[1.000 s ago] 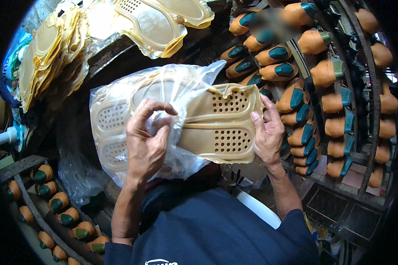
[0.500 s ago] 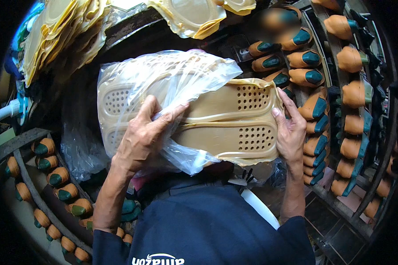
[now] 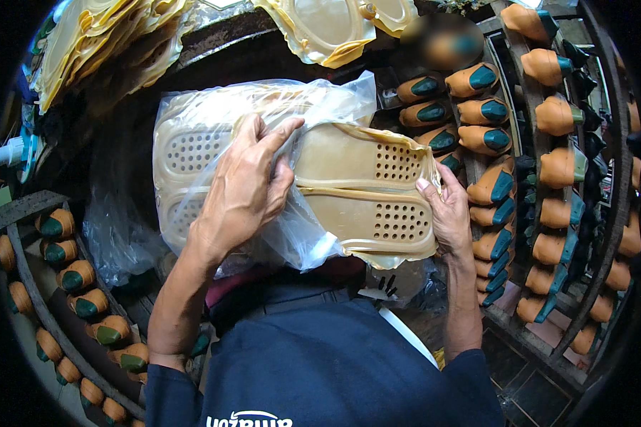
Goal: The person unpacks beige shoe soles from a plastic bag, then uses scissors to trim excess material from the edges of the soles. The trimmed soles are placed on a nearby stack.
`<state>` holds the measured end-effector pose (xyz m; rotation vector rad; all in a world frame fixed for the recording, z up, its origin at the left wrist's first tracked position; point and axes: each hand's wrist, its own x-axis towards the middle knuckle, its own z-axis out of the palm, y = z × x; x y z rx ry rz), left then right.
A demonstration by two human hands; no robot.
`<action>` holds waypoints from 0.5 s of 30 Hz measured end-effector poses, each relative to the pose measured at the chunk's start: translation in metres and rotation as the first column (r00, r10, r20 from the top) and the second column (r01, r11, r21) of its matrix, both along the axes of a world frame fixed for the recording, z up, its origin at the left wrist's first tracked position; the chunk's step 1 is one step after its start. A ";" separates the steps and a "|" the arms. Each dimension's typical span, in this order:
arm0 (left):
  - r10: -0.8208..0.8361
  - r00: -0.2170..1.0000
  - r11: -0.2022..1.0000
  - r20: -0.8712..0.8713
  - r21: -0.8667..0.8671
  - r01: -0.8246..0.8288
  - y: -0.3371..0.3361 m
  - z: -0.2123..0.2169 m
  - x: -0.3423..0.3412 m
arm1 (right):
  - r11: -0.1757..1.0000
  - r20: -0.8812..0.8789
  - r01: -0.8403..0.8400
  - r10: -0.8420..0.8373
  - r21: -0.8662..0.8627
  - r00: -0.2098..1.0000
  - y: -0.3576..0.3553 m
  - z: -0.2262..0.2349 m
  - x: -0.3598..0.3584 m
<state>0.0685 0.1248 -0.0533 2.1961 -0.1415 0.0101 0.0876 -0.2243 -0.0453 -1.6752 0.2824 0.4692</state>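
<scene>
A stack of tan moulded shoe soles (image 3: 342, 160), joined in pairs with ragged rims and dotted with holes at the ends, lies before me. A clear plastic bag (image 3: 263, 96) covers its left part; the right part sticks out bare. My left hand (image 3: 246, 181) lies over the bag near its opening, index finger stretched out and the other fingers bent on the film. With my right hand (image 3: 449, 210) I grip the right edge of the soles, thumb on top and the fingers partly hidden behind the rim.
Racks at right (image 3: 530, 171) and left (image 3: 46, 274) hold rows of orange-brown shoe forms with green parts. More tan sole sheets (image 3: 114, 43) are piled at the upper left, others (image 3: 320, 28) at the top. Loose clear film (image 3: 121, 235) hangs left of the stack.
My left hand has moved up and turned, its thumb now lower. The bag's upper right corner has shifted left and up. The soles and my right hand appear slightly farther left.
</scene>
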 end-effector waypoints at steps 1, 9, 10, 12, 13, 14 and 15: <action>0.002 1.000 1.000 -0.001 -0.001 -0.002 0.000 -0.001 0.003 | 1.000 -0.010 0.011 -0.011 0.012 1.000 -0.001 -0.005 -0.001; 0.051 0.992 0.985 -0.112 -0.160 -0.068 0.010 0.001 0.016 | 0.993 0.017 0.117 -0.117 0.020 0.993 -0.002 -0.013 -0.019; 0.058 0.989 0.984 -0.139 -0.161 -0.081 0.010 0.001 0.015 | 0.990 0.026 0.130 -0.131 0.059 0.991 -0.001 -0.011 -0.025; 0.044 0.979 0.968 -0.199 -0.232 -0.090 0.011 -0.001 0.017 | 0.985 0.002 0.170 -0.171 0.041 0.985 0.002 -0.007 -0.033; 0.037 0.978 0.966 -0.207 -0.241 -0.088 0.011 -0.002 0.018 | 0.984 -0.004 0.177 -0.177 0.034 0.984 0.004 -0.004 -0.036; 0.030 0.983 0.966 -0.184 -0.248 -0.076 0.011 -0.004 0.020 | 0.974 -0.051 0.229 -0.228 0.004 0.972 0.006 -0.002 -0.037; 0.024 0.971 0.956 -0.239 -0.278 -0.092 0.011 -0.006 0.022 | 0.973 -0.041 0.231 -0.230 0.021 0.972 0.006 0.005 -0.042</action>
